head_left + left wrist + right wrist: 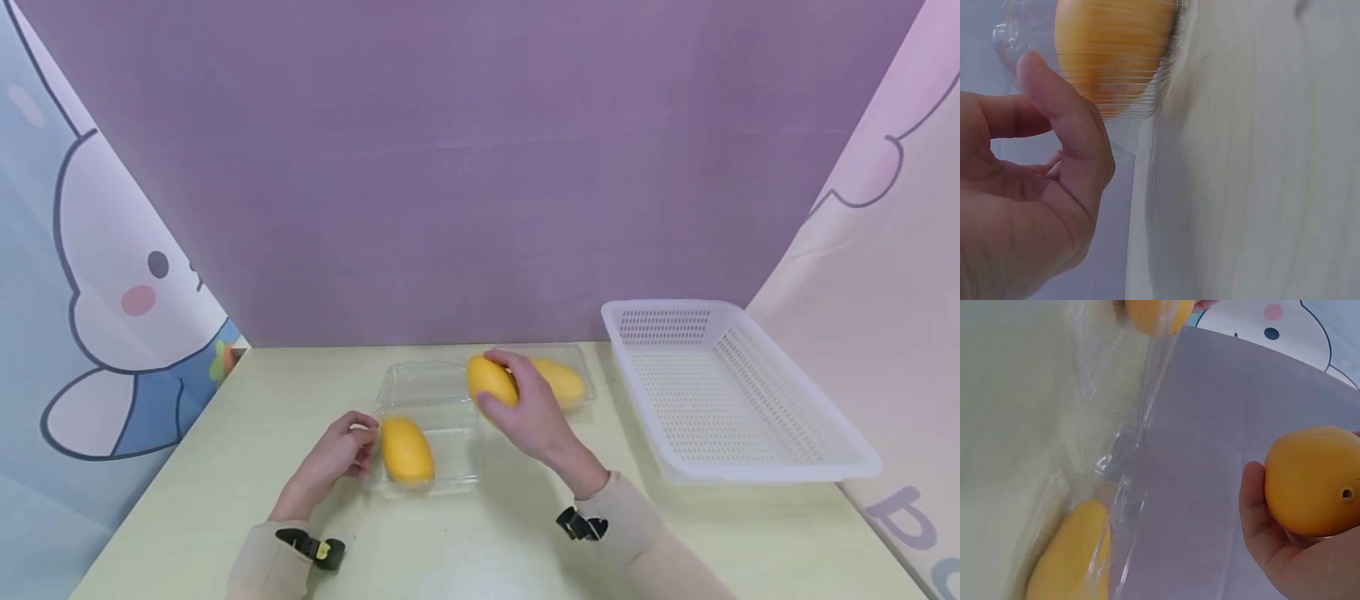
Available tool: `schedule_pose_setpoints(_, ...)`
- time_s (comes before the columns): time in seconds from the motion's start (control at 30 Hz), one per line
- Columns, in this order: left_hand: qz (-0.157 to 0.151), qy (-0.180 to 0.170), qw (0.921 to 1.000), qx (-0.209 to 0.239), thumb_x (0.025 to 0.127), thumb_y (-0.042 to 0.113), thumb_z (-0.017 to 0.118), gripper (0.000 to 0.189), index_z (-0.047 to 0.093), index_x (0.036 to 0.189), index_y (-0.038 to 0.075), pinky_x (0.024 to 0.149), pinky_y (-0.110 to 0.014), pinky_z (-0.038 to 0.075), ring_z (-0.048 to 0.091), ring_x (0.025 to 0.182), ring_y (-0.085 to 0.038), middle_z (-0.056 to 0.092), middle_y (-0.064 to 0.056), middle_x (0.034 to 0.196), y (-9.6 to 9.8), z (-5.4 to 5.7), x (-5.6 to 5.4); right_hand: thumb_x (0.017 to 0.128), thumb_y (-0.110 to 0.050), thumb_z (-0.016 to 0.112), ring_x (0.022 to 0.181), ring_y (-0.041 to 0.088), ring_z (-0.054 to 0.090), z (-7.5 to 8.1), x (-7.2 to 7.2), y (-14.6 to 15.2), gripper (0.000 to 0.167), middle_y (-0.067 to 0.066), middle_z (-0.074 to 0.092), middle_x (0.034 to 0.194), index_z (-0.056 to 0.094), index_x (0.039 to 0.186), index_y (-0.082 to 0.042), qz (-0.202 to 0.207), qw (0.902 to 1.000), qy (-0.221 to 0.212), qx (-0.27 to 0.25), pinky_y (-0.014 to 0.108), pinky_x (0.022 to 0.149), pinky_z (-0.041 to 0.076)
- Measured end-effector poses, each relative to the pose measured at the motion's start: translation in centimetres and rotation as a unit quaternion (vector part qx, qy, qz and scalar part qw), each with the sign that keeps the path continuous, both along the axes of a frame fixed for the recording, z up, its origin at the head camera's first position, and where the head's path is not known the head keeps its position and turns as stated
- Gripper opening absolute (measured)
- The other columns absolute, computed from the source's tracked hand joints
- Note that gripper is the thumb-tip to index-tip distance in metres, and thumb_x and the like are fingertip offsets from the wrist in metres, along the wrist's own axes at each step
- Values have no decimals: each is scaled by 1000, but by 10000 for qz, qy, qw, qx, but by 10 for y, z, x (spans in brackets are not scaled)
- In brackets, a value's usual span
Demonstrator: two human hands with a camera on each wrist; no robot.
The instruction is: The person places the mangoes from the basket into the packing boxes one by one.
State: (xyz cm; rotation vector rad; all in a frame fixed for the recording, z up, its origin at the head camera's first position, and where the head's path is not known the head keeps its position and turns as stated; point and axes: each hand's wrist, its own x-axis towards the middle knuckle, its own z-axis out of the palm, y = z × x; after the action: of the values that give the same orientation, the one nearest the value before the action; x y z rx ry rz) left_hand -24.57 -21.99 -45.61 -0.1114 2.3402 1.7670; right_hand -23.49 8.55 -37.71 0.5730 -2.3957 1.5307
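Note:
My right hand [528,412] grips a yellow mango [491,385] and holds it up over the clear plastic boxes; the right wrist view shows a small hole in the end of this mango [1313,481]. A second mango [407,452] lies in the left half of the front clear tray [457,454]. Beside that tray's left edge is my left hand [341,454], its fingers loosely bent near the plastic wall, with nothing seen in its grasp. Further back, a third mango [558,383] lies in another clear box [585,367], partly hidden by my right hand.
A clear plastic lid or tray section [423,385] lies behind the front tray. To the right stands a white perforated basket [757,471]. A purple backdrop [480,183] rises behind the pale table [300,392], with printed cloth [112,292] on both sides.

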Motion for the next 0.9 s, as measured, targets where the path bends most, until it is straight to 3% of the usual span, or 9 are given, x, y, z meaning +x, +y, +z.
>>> schedule_pose_setpoints(0.33,6,20,10000,-4,103,15,51,24,48,122,0,55,-32,51,51,61,-20,51,-8,81,0,-2,-1,88,-22,69,96,21,57,-17,0,-18,54,5,61,123,56,139,-10,79,9999,88,99,38,78,52)
schedule_pose_setpoints(0.47,11,27,10000,-8,103,14,51,25,48,123,-1,55,-33,51,51,62,-20,51,-8,82,0,-2,0,89,-21,69,99,21,57,-23,-1,-24,53,6,60,129,56,139,-10,128,9998,104,106,39,79,53)
schedule_pose_setpoints(0.6,25,23,10000,22,103,13,50,23,48,121,-1,55,-32,51,51,61,-20,50,-8,81,0,-2,0,89,-21,68,101,21,56,-27,-2,-28,53,7,58,133,55,140,-10,172,9998,7,122,39,82,52)
schedule_pose_setpoints(0.9,23,6,10000,46,103,14,50,23,48,121,0,55,-32,51,51,61,-20,50,-8,81,1,-1,-1,89,-23,69,96,20,55,-37,-8,-36,54,6,59,125,55,140,-10,103,9992,-213,319,37,80,50)
